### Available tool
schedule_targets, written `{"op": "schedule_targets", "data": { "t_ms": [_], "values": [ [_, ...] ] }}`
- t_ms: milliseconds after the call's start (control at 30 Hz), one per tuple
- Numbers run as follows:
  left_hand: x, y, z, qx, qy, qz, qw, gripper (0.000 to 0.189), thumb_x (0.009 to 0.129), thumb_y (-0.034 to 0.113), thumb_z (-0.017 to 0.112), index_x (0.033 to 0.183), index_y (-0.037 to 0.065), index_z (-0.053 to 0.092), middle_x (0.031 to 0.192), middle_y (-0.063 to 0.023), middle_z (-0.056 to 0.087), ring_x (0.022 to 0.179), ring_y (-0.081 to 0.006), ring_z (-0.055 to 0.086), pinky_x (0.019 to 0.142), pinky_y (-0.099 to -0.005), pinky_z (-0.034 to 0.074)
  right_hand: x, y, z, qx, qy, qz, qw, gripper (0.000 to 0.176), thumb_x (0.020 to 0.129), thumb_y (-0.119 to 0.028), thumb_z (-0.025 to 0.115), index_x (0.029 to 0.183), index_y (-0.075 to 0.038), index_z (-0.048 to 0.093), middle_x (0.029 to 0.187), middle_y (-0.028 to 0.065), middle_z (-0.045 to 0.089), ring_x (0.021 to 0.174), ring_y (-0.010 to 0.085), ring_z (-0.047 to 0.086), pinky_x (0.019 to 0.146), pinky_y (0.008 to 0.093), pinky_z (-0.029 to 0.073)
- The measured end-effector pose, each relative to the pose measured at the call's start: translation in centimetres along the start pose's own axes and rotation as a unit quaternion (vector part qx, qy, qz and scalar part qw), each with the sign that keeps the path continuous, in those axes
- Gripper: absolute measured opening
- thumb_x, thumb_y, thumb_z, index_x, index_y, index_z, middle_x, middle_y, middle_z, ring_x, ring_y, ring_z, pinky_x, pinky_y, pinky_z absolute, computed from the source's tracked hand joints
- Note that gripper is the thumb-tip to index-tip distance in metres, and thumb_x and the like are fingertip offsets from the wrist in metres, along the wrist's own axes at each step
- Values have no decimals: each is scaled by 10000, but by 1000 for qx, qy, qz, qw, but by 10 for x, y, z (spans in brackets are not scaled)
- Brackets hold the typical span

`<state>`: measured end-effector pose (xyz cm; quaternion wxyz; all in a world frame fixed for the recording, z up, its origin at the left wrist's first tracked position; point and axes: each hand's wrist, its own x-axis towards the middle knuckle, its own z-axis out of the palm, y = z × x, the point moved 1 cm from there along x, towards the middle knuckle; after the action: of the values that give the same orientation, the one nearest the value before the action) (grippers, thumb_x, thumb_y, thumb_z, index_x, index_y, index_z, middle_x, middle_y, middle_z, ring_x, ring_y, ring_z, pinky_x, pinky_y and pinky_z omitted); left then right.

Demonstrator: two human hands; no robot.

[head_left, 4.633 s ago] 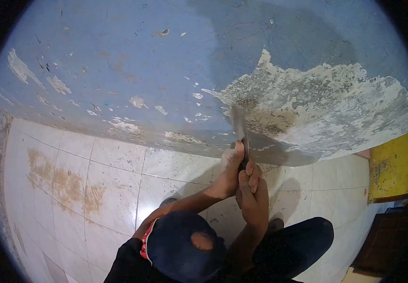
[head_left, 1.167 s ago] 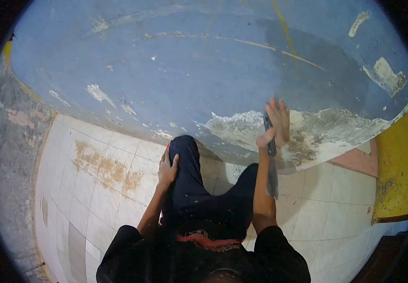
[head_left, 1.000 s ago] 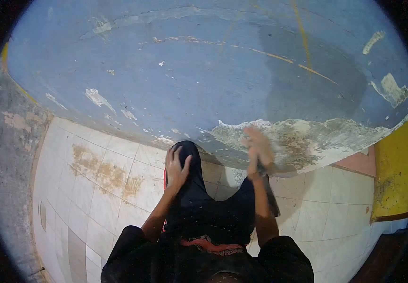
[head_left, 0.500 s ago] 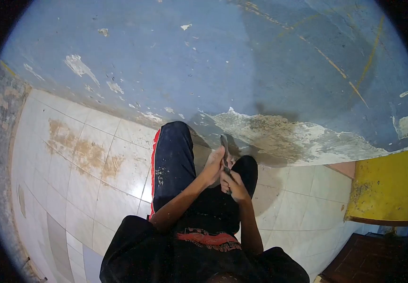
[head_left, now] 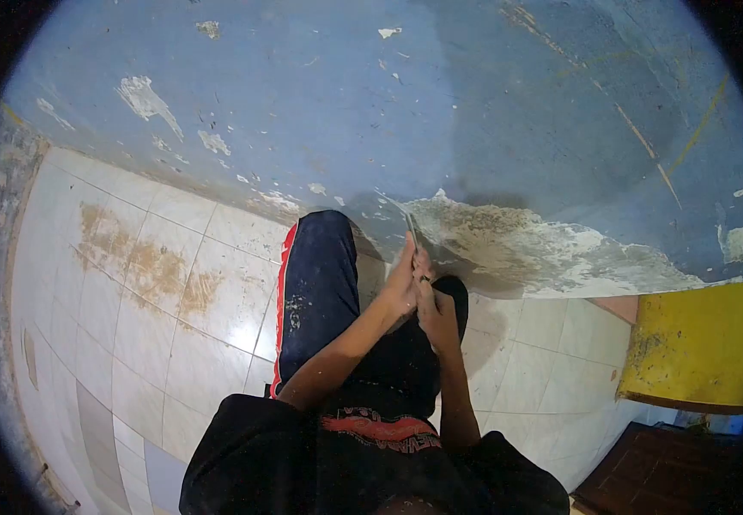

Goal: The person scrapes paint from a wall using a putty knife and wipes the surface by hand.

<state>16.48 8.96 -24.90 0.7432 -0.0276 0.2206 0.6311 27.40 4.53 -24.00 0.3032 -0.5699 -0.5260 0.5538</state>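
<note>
The wall [head_left: 371, 103] fills the top of the view, and the floor [head_left: 131, 283] meets its foot. Low on the wall, right of middle, lies a patch [head_left: 526, 245] of bared plaster. The scraper [head_left: 411, 230] touches the wall at the patch's left end. Just below the wall, the left hand [head_left: 401, 287] and right hand [head_left: 434, 313] sit together on the scraper, the left nearer the wall. A leg [head_left: 320, 275] reaches the wall's foot just left of the hands. A panel [head_left: 697, 348] stands at the wall's right end.

scraper [head_left: 411, 229] handle hidden inside left hand [head_left: 400, 288] and right hand [head_left: 436, 314].
</note>
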Motion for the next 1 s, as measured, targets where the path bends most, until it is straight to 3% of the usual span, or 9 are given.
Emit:
{"op": "schedule_targets", "data": {
  "t_ms": [67, 167, 200, 333, 500, 633, 767, 833, 1000],
  "values": [
    [-9, -9, 2, 19, -13, -74, 997, 394, 840, 557, 494, 793, 172, 428, 656, 39, 380, 590, -105, 390, 607, -250, 364, -6, -2, -7, -39, -2, -21, 999, 494, 926, -396, 444, 577, -48, 408, 530, -36, 359, 488, 65, 318, 434, 260, 241],
    [-4, -24, -4, 4, -23, -88, 996, 379, 850, 557, 478, 811, 182, 442, 669, 43, 382, 601, -118, 393, 605, -265, 363, -7, -12, -13, -26, 9, 61, 998, 498, 922, -397, 448, 583, -33, 423, 535, -33, 366, 490, 69, 328, 438, 263, 248],
    [-3, -14, 5, 33, 30, -61, 997, 390, 847, 567, 479, 818, 179, 450, 680, 40, 388, 609, -131, 390, 608, -281, 368, 4, -19, -5, -13, 6, 35, 999, 471, 924, -405, 448, 590, -73, 427, 520, -46, 358, 447, 49, 305, 403, 233, 223],
    [12, 6, -6, 33, 25, 5, 999, 403, 836, 574, 493, 834, 173, 453, 684, 33, 399, 616, -133, 404, 620, -283, 373, 12, -2, 5, -19, -2, -8, 1000, 440, 926, -413, 448, 600, -117, 433, 499, -63, 343, 397, 33, 267, 364, 208, 181],
    [-15, -13, 11, 34, 1, -73, 997, 418, 828, 578, 503, 806, 165, 447, 691, 20, 410, 628, -132, 411, 641, -281, 373, -20, -23, -15, 2, 2, 55, 998, 440, 922, -415, 457, 597, -121, 419, 501, -66, 336, 393, 32, 263, 362, 209, 177],
    [-7, 3, 20, 33, 42, -51, 997, 440, 824, 596, 492, 766, 164, 436, 651, 4, 393, 598, -125, 374, 625, -280, 366, -1, -32, -3, 27, 3, 88, 996, 438, 918, -424, 460, 599, -128, 407, 494, -66, 333, 380, 31, 268, 355, 205, 182],
    [9, 16, 1, 77, 6, 38, 996, 475, 825, 600, 485, 747, 136, 429, 612, -4, 374, 586, -136, 368, 585, -272, 347, 7, -27, 10, 60, -14, 87, 994, 440, 919, -433, 451, 604, -130, 403, 489, -64, 334, 375, 34, 265, 352, 208, 174],
    [-8, 12, 3, 73, 56, -11, 996, 457, 832, 579, 493, 745, 136, 424, 622, -5, 383, 570, -137, 368, 587, -268, 351, -4, -20, 14, 116, -43, 90, 988, 450, 914, -454, 448, 606, -130, 398, 486, -64, 333, 364, 34, 252, 345, 208, 166],
    [-29, -8, 20, 21, 7, -34, 999, 399, 868, 505, 495, 781, 118, 455, 652, 6, 428, 606, -104, 417, 598, -254, 375, -21, -38, -8, 99, -15, 146, 984, 445, 915, -453, 447, 612, -131, 401, 485, -69, 310, 352, 28, 242, 338, 199, 166]
  ]
}}
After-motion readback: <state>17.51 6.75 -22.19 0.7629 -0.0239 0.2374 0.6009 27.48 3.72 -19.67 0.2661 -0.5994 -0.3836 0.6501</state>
